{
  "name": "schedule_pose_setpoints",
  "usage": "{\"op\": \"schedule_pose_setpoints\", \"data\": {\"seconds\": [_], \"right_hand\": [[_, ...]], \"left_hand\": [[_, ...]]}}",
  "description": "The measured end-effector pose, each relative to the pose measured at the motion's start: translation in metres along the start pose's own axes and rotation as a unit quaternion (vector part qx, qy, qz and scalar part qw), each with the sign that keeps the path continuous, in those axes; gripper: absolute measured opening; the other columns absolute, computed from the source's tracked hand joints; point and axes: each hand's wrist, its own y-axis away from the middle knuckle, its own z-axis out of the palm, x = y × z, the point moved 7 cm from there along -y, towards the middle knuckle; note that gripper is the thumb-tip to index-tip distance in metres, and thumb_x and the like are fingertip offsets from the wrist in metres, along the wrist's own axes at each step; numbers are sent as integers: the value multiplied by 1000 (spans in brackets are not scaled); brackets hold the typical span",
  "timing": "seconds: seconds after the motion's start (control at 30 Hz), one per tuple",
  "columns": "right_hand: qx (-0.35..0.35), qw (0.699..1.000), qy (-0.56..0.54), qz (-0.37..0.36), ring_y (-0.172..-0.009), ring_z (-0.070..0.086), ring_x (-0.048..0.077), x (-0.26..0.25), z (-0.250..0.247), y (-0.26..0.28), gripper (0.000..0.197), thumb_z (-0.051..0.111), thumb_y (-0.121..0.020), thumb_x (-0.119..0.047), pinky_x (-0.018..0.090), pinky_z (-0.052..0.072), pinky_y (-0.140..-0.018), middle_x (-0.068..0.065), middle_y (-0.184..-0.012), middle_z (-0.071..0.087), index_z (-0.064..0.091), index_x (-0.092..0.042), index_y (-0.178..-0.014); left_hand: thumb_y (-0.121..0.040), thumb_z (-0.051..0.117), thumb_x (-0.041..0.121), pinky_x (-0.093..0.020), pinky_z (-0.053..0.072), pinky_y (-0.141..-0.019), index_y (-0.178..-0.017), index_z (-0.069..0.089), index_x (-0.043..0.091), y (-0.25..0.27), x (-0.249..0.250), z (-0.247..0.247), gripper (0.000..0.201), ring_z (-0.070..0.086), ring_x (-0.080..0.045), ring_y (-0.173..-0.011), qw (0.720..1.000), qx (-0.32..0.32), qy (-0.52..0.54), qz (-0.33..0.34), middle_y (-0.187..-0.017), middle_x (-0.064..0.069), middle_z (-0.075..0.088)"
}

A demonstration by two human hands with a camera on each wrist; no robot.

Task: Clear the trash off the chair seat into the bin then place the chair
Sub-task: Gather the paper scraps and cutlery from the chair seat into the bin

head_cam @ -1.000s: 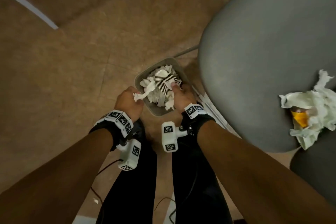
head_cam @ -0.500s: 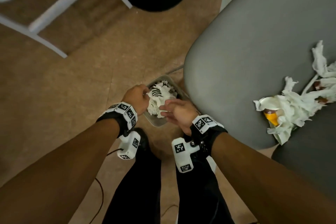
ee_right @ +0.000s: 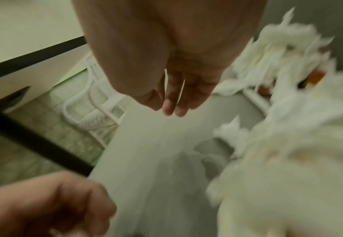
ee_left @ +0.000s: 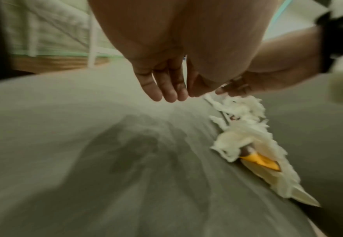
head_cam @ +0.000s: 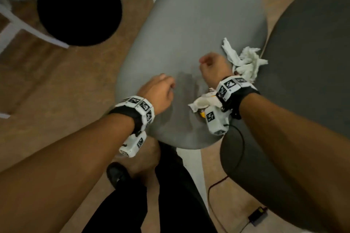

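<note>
Bare chair seat (head_cam: 189, 30) left of the trash (head_cam: 244, 60), chair back (head_cam: 312, 62) close behind it on the right

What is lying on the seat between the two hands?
Nothing: in the head view only bare gray chair seat separates the left hand and right hand; crumpled tissues lie beyond.

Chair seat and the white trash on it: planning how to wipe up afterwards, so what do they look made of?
Chair seat: looks like matte grey woven fabric, no shine, with a darker damp-looking patch. White trash: likely tissue paper, crumpled with torn, fluffy edges.
</note>
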Motion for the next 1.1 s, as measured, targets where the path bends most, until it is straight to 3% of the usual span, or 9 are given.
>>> {"op": "schedule_pose_setpoints", "data": {"seconds": [0.1,0.27,0.4,0.53,0.67,0.77,0.9,1.03,1.1], "right_hand": [[106,992,61,24,-109,64,31,31,-69,-34,27,58,-84,-24,34,50,-96,11,-118,68,67,-19,-109],[106,976,173,82,-135,35,37,78,-107,-61,54,65,-81,-32,47,38,-110,15,-145,38,51,-22,-131],[45,983,136,118,-122,53,38,99,-96,-70,74,75,-76,-37,39,49,-99,13,-147,32,40,-26,-141],[7,985,125,118,-119,56,28,102,-78,-76,72,78,-80,-30,24,39,-85,11,-142,43,40,-20,-141],[-1,979,175,103,-113,62,33,91,-61,-81,50,74,-83,-28,29,46,-84,14,-128,61,56,-13,-127],[-2,984,162,75,-102,67,33,73,-52,-80,25,63,-90,-19,30,52,-80,12,-113,70,66,-15,-114],[43,988,145,28,-98,68,31,35,-52,-74,23,56,-91,-13,27,47,-75,10,-106,72,68,-16,-110],[65,994,90,-9,-74,62,21,-1,-52,-63,17,58,-89,-12,21,44,-61,2,-86,66,66,-15,-104],[36,997,68,-26,-66,61,16,-17,-42,-52,11,63,-87,-16,16,45,-51,-4,-76,62,65,-21,-97]], "left_hand": [[-83,54,35,-44,45,-96,-119,57,18,-33,62,36,41,51,-32,-113,995,-76,-26,64,-117,-8,54],[-73,70,51,-48,35,-108,-148,33,34,-59,121,80,86,31,-32,-136,969,-179,-120,125,-153,-6,27],[-79,70,34,-48,38,-102,-141,43,31,-61,114,100,67,32,-35,-135,946,-227,-195,124,-154,-8,25],[-88,57,13,-45,47,-86,-119,53,12,-66,97,81,31,47,-32,-111,967,-176,-152,104,-127,-10,45],[-89,56,13,-44,48,-83,-107,54,13,-67,65,55,17,51,-30,-102,987,-116,-92,63,-119,-8,49],[-89,55,16,-42,48,-77,-103,54,15,-60,44,31,14,54,-29,-89,997,-56,-38,32,-112,-7,51],[-88,52,10,-36,41,-78,-100,52,19,-47,19,6,15,53,-27,-88,1000,-8,11,-16,-106,0,53],[-83,59,8,-29,33,-61,-95,44,22,-29,5,-14,23,52,-23,-80,994,36,88,-59,-94,5,50],[-84,59,8,-30,32,-63,-96,43,20,-17,-1,-25,23,52,-23,-79,990,61,107,-70,-93,2,53]]}}
